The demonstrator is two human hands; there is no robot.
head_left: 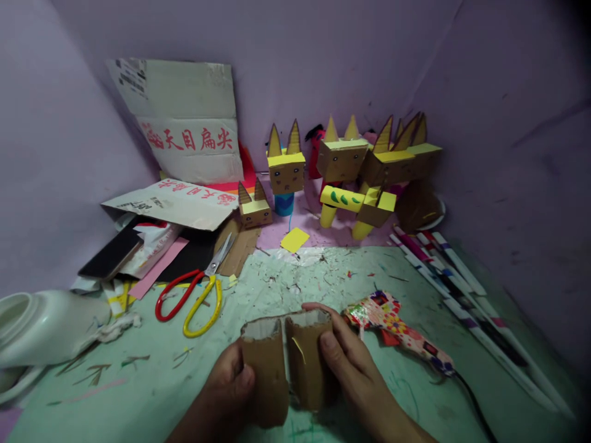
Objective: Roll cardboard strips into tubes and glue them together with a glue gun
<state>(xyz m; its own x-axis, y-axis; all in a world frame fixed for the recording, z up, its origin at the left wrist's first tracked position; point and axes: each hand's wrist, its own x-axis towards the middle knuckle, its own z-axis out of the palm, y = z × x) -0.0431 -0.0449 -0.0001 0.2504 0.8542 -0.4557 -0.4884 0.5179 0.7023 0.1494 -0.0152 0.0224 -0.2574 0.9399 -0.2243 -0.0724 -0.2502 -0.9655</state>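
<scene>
Both my hands grip a folded piece of brown cardboard (265, 375) low in the middle of the view. It is bent into two upright flaps with a narrow gap between them, and its pale inner side shows at the top. My left hand (231, 381) is closed on the left flap, thumb on the front face. Around the right flap my right hand (348, 363) is closed, thumb in front and fingers behind. A thin yellow strand lies on the right flap. Just beyond my right hand rests a flower-patterned glue gun (397, 329) with a black cord.
Red-and-yellow-handled scissors (203, 289) lie left of centre. Cardboard figures with pointed ears (286, 172) stand along the back wall. Marker pens (462, 295) lie at right, a white jar (50, 326) at left. Printed cardboard sheets (194, 166) lean at back left; scraps litter the green tabletop.
</scene>
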